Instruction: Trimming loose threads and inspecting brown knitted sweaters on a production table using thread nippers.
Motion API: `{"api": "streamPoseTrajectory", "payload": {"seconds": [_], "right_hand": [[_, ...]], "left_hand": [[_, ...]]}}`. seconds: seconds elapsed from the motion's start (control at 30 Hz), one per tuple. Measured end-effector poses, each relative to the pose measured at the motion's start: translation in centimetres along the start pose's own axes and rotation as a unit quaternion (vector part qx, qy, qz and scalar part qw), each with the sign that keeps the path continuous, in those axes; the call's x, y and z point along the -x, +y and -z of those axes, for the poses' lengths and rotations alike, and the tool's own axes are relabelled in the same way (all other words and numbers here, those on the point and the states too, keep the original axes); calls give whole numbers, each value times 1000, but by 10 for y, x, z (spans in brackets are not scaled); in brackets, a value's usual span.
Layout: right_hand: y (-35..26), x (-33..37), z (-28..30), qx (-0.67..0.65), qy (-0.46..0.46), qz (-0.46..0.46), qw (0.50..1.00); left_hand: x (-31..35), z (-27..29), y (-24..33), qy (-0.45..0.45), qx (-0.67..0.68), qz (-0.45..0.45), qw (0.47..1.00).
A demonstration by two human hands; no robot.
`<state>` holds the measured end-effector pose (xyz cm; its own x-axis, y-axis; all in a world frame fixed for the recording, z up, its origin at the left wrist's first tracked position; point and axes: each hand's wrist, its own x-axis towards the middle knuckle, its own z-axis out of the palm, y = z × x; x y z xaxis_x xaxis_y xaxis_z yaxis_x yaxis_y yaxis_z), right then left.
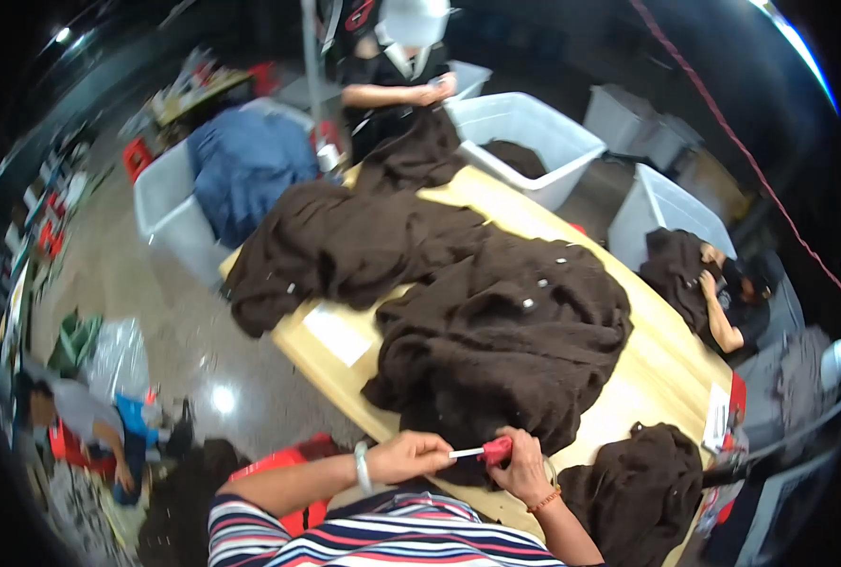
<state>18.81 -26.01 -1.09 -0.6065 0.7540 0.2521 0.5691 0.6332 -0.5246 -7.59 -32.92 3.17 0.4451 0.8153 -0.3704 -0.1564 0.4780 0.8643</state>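
In front of my chest, my left hand (409, 457) is closed in a pinch on the end of a thin white strip or stick (466, 453). My right hand (524, 469) grips a small red object (496, 450) at the strip's other end; its exact kind is too small to make out. Just beyond both hands lies a big rumpled pile of dark brown cloth (505, 340) with several small white tags on it. A second brown cloth heap (638, 491) rests on the table to the right of my right hand.
More brown cloth (345, 246) covers the far part of the wooden table (666, 359), beside a white paper sheet (337, 333). A co-worker (406, 85) handles cloth at the far end; another (737, 302) works at right. Plastic bins (170, 208) stand around the table.
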Motion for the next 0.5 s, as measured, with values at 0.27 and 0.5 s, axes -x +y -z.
{"api": "streamPoseTrajectory", "payload": {"seconds": [0.27,0.5], "right_hand": [[26,66,55,-31,30,-37,998],[23,85,81,12,74,-44,996]], "left_hand": [[2,-13,44,-411,-114,-52,903],[-22,-27,72,-531,-109,-56,838]]}}
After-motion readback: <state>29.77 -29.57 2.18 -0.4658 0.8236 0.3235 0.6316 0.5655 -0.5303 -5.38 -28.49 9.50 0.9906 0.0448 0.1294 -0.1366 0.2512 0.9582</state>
